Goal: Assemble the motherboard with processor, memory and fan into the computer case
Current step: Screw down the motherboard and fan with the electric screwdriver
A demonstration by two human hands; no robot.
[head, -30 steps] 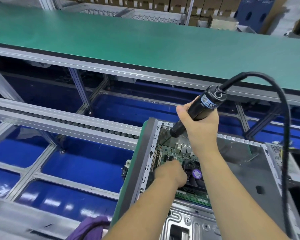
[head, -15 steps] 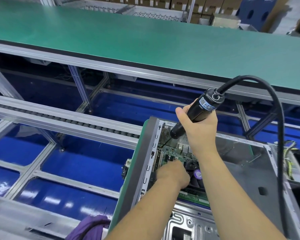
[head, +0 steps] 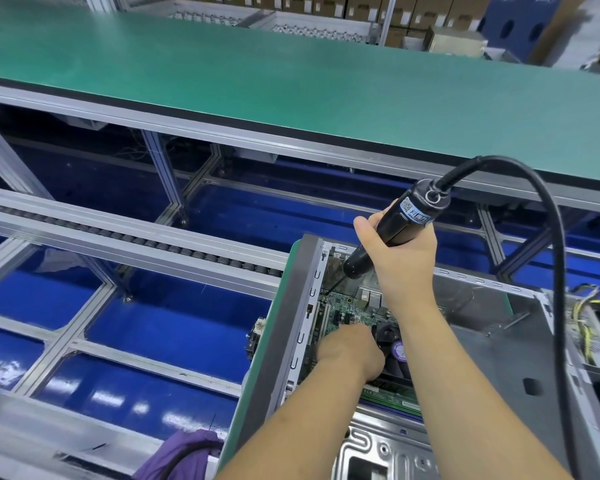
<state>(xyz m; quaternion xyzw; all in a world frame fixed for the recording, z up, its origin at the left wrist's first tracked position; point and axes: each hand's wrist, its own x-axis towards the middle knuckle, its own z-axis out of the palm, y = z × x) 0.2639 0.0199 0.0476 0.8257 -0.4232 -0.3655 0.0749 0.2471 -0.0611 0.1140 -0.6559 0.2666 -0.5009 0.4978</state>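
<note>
An open grey computer case [head: 499, 344] lies flat at the lower right. Inside it sits a green motherboard [head: 347, 308] with a black fan [head: 388, 336] and a memory stick [head: 392, 396]. My right hand [head: 404, 258] grips a black electric screwdriver [head: 400, 221], tilted, with its bit touching the board's far left corner. My left hand [head: 349, 348] rests knuckles up on the board beside the fan; its fingers are hidden, so whether it holds anything cannot be seen.
The screwdriver's thick black cable [head: 558, 258] arcs over the case to the right. A roller conveyor rail [head: 125, 237] runs to the left. A green bench top [head: 257, 74] lies beyond. Yellow wires [head: 584, 317] sit at the case's right end. Purple cloth [head: 184, 452] lies bottom left.
The screwdriver and my right hand stay on the same corner of the board. My left hand stays on the board. Only the view has shifted slightly.
</note>
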